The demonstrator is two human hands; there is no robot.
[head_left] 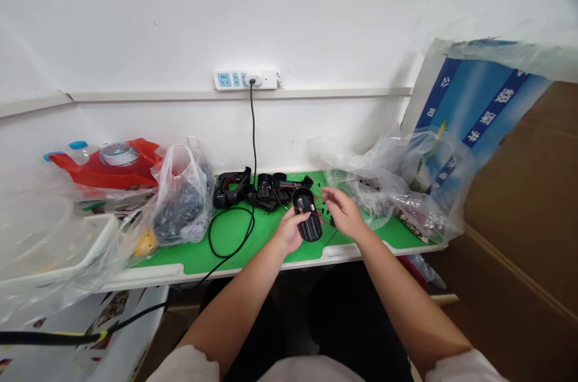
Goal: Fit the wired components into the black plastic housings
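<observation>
Head view, ribbed black casing (307, 227), red wires (311, 209) inside

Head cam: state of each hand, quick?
Left hand: closed, holding a black plastic housing.
Right hand: open, holding nothing visible, beside the housing.

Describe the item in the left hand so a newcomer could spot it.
Find the green-topped bench under the power strip. At its front, the left hand holds a black ribbed oval casing, the only black part lifted off the bench.
</observation>
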